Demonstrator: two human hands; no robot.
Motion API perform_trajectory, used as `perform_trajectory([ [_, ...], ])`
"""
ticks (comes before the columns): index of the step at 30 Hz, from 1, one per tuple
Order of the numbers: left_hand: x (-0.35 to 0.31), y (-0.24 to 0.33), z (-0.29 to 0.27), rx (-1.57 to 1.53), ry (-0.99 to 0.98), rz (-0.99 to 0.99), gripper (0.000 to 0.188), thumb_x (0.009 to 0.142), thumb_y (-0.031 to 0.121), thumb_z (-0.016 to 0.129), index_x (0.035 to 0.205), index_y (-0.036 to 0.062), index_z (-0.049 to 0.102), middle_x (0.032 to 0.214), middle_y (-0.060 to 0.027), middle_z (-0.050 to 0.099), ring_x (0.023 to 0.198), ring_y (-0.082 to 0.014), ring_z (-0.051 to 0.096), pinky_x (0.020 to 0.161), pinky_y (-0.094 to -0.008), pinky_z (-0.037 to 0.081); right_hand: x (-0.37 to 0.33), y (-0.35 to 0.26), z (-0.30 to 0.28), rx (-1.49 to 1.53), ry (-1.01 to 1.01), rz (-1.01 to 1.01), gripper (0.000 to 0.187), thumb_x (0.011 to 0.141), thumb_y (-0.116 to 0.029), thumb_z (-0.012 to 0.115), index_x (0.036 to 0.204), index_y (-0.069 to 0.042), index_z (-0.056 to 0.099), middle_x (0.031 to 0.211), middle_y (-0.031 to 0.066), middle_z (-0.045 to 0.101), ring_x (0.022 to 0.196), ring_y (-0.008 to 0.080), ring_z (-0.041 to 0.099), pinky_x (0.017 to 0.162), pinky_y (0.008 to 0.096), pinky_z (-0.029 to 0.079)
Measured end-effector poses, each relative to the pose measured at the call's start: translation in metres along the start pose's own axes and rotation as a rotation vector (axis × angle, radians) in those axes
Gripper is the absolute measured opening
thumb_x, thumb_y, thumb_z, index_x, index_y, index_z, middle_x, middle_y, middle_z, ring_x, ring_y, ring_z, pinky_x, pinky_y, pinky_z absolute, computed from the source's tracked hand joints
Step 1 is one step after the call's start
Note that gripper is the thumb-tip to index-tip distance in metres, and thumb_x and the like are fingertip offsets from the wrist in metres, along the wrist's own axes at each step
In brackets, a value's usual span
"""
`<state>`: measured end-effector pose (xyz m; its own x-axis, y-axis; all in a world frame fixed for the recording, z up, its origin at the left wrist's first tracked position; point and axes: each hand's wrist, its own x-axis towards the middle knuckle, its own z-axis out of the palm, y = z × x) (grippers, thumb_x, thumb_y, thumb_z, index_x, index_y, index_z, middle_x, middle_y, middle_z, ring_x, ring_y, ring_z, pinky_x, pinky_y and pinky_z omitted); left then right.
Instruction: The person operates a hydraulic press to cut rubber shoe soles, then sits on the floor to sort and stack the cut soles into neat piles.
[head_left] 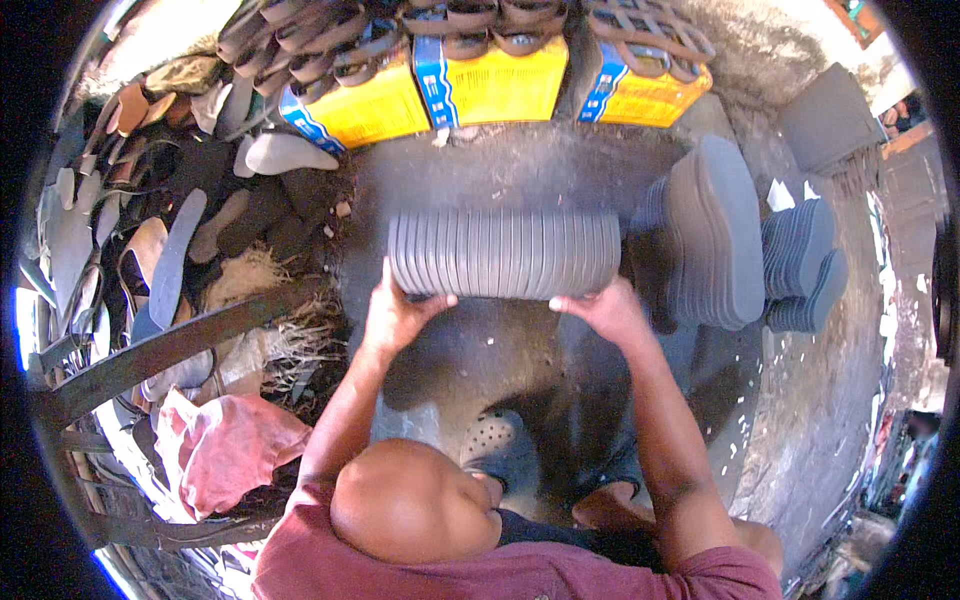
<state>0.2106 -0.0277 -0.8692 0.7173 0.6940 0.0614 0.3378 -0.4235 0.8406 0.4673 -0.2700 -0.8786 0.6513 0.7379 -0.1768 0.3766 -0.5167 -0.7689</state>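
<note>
A row of dark grey shoe soles (pixel 505 255), packed face to face on edge, is held crosswise in front of me. My left hand (pixel 400 312) is closed on its left end, thumb along the near side. At the right end my right hand (pixel 605 312) grips the same row, its thumb also along the near edge. The fingers of both hands are partly hidden behind the soles. Close to the right of the row stands a larger pile of grey soles (pixel 735 235), leaning in layers. Smaller sole stacks (pixel 797 248) lie beyond that pile.
Yellow and blue boxes (pixel 495 85) line the far side, with rows of dark sandals (pixel 330 40) on top. Loose sole pieces (pixel 178 255) heap up at the left, near a wooden beam (pixel 190 345) and a pink cloth (pixel 228 450). White scraps (pixel 740 430) dot the floor.
</note>
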Motion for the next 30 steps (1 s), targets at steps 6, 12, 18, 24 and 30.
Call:
perform_trajectory([
  [6,-0.008,-0.059,0.030,0.291,0.076,-0.254,0.096,0.077,0.060,0.087,0.138,-0.0067,0.054,0.100,-0.0262,0.073,0.094,-0.0370,0.073,0.084,-0.0437,0.058,0.017,0.002,0.018,-0.286,-0.124,0.208,0.104,0.081,-0.078,0.070,0.130,0.013,0.054,0.113,0.0384,0.068,0.110,0.0529,0.067,0.096,0.0554,0.054],
  [12,-0.028,-0.072,0.056,0.179,0.055,-0.260,0.090,0.090,0.050,0.078,0.150,-0.0061,0.041,0.140,-0.0305,0.054,0.125,-0.0429,0.059,0.105,-0.0473,0.049,0.012,0.032,0.046,-0.217,-0.152,0.200,0.098,0.086,-0.073,0.069,0.128,0.014,0.051,0.117,0.0404,0.064,0.113,0.0519,0.065,0.098,0.0542,0.051],
  [18,-0.031,-0.066,0.065,0.329,0.115,-0.268,0.106,0.080,0.055,0.085,0.154,-0.0027,0.035,0.144,-0.0286,0.049,0.130,-0.0450,0.053,0.109,-0.0510,0.045,0.000,0.048,0.066,-0.080,0.054,0.147,0.107,0.081,-0.066,0.079,0.140,0.015,0.042,0.136,0.0417,0.054,0.127,0.0525,0.056,0.107,0.0532,0.047],
  [24,-0.048,0.005,0.089,0.632,0.087,-0.249,0.147,0.054,0.074,0.089,0.164,0.0080,0.017,0.168,-0.0247,0.020,0.153,-0.0433,0.026,0.118,-0.0655,0.026,-0.030,-0.004,0.084,-0.194,0.191,0.247,0.139,0.065,-0.063,0.091,0.157,0.012,0.018,0.145,0.0374,0.049,0.134,0.0515,0.050,0.113,0.0536,0.043],
  [30,-0.052,0.011,0.095,0.549,0.035,-0.305,0.151,0.050,0.068,0.094,0.166,0.0142,0.012,0.171,-0.0235,0.011,0.156,-0.0432,0.018,0.121,-0.0634,0.024,-0.030,-0.006,0.093,-0.140,0.212,0.255,0.139,0.060,-0.056,0.096,0.158,0.009,0.020,0.146,0.0358,0.049,0.133,0.0499,0.051,0.111,0.0534,0.044],
])
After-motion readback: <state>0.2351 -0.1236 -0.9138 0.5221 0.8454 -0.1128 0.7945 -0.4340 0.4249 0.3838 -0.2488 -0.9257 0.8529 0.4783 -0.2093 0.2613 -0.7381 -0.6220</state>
